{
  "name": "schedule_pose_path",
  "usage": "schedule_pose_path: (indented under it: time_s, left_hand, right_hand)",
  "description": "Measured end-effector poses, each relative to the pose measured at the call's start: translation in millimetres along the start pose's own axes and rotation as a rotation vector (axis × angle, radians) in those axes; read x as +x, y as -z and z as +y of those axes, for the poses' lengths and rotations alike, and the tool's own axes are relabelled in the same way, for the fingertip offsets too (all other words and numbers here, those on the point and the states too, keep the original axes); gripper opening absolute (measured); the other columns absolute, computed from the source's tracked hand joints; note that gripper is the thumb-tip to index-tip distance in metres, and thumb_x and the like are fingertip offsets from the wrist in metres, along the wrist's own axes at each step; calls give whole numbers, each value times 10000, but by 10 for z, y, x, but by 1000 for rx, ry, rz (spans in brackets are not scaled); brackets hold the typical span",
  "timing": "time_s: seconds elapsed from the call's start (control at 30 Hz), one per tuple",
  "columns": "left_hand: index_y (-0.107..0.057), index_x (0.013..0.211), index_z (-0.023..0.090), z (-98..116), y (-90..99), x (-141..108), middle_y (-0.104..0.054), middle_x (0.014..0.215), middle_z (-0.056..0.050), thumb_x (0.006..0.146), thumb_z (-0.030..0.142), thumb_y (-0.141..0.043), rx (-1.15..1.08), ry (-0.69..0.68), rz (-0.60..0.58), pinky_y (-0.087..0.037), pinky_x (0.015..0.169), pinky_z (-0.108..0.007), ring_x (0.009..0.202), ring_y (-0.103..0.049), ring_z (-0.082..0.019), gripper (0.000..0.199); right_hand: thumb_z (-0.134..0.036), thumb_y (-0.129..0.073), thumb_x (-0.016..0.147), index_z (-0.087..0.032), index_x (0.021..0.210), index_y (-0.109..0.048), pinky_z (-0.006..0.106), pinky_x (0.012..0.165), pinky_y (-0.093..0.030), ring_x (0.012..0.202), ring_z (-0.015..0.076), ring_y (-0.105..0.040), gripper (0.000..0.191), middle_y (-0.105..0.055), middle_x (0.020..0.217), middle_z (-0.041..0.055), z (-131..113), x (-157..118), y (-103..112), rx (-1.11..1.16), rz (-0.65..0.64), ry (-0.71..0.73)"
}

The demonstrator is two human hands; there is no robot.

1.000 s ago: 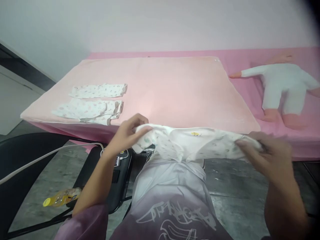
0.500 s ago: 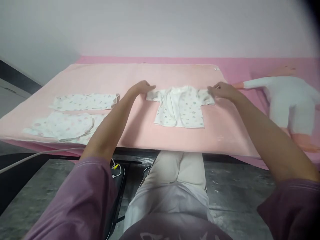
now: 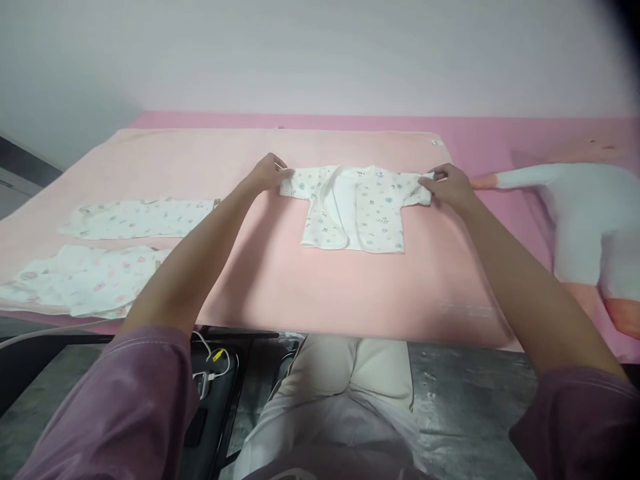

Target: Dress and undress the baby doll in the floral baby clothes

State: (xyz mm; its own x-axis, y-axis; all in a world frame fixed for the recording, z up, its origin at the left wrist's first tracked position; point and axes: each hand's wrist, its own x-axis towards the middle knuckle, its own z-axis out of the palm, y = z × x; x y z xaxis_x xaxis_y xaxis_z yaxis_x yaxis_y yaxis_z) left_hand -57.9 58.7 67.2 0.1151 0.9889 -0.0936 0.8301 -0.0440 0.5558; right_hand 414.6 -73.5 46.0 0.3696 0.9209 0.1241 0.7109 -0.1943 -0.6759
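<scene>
A small white baby shirt (image 3: 380, 210) with a tiny print lies spread on the pink mat (image 3: 320, 287), its front flaps overlapping and both sleeves stretched out sideways. My left hand (image 3: 273, 172) pinches the cuff of the sleeve on the left. At the other cuff, my right hand (image 3: 447, 185) grips the fabric between thumb and fingers. Two more printed garments lie to the left: a narrow folded one (image 3: 140, 219) and, nearer the front edge, a wider one (image 3: 95, 279) partly behind my left forearm.
On the right, a doll in white clothing (image 3: 583, 213) lies on a darker pink cover (image 3: 490, 143). A white cable (image 3: 55, 331) runs by the table's front left edge. Below is a black case (image 3: 215, 407) with a cable and yellow tag.
My left hand has moved outward to the left, and the shirt's left sleeve is stretched straighter. The view has shifted, so the table's front edge sits lower and the doll farther right.
</scene>
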Motion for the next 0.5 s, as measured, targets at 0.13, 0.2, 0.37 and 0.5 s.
schedule_pose_path:
  time_s: [0.13,0.2,0.37,0.5]
  left_hand:
    - [-621,1308,186,150,-221,-85,-642,1449,-201,951,535,-764,122,-157,222,-402,1189,-574,1378,-513,-397,519]
    - [-643,1300,211,346,-354,-180,-638,1456,-193,986,581,-707,118,-335,240,-354,1230,-582,1435,-468,-411,489]
    - [-671,1261,173,1014,-890,-313,-739,1277,-172,1021,557,-629,75,-575,-35,-384,1199,-544,1298,-588,-375,455]
    - [-698,1085,134,1398,-1221,-217,-759,1043,-170,935,480,-743,177,-393,-147,-366,1201,-596,1160,-678,-401,380]
  right_hand:
    - [-341,-712,986,-201,1213,-638,491,1048,-488,1265,357,-596,276,-672,1334,184,-322,-451,-144,-167,179,282]
    - [-421,-651,1041,-227,1108,-627,446,961,-487,1134,325,-628,206,-705,1197,143,-561,-840,-229,-146,42,435]
    - [-553,-625,1057,-223,920,-571,362,739,-375,870,266,-609,361,-695,931,89,-968,-1545,-553,-284,-375,619]
    - [-410,-559,1071,-214,852,-543,356,700,-314,788,243,-570,294,-679,885,97,-995,-1572,-683,-380,-401,654]
